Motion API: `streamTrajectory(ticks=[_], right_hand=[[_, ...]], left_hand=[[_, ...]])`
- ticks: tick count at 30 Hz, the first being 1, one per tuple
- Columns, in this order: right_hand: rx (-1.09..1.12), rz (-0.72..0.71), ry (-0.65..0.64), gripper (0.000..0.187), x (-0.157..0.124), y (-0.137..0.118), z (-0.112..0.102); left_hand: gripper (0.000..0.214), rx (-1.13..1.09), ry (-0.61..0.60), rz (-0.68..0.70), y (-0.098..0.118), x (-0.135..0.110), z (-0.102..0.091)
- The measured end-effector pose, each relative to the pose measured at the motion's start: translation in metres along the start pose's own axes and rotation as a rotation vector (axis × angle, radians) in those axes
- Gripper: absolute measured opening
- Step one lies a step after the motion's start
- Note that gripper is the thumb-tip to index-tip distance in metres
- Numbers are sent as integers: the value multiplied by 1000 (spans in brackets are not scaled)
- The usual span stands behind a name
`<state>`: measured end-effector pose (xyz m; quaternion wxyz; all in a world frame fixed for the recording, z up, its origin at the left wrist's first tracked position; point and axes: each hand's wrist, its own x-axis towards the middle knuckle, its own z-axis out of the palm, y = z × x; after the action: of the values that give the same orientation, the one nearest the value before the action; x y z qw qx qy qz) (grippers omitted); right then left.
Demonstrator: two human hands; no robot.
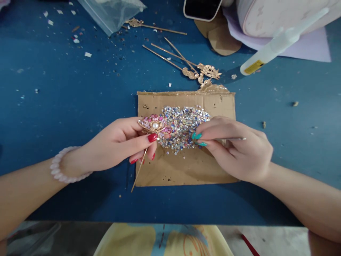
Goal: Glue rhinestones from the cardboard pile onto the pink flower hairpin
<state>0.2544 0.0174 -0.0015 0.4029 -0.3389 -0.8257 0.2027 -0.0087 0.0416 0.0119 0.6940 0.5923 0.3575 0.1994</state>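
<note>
My left hand (pixel 133 142) pinches a gold hairpin (pixel 155 126) by its ornate head, which is set with pink stones around a white pearl. Its thin gold stem slants down below my fingers. A pile of small glittering stones (pixel 183 124), in blue, clear and pale tones, lies on a piece of cardboard (pixel 186 170). At the right side of the pile, my right hand (pixel 234 145) grips a thin metal tool (pixel 234 138) between thumb and fingers. The tool's working end is hidden by the fingertips, so its kind is unclear.
Several gold hairpins (pixel 186 67) lie beyond the cardboard. A clear plastic bag (pixel 114 14) is at the back left, near scattered white scraps. A white glue bottle (pixel 271 49) with a narrow nozzle, a phone (pixel 202 9) and a pale rounded case (pixel 266 17) stand or lie at the back right.
</note>
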Motion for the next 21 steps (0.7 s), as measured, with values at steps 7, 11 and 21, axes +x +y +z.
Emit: streamTrajectory(ticks=[7,11,21], right_hand=[[13,-4,25,22,-1,1,0],[17,-6,32,23,-1,2,0],[9,9,23,23,-1,1,0]], left_hand=[[26,-16,-4,-1,0,1,0],[26,-15,-3,-12,1,1,0],[24,-35,-1,-2,-1,1,-1]])
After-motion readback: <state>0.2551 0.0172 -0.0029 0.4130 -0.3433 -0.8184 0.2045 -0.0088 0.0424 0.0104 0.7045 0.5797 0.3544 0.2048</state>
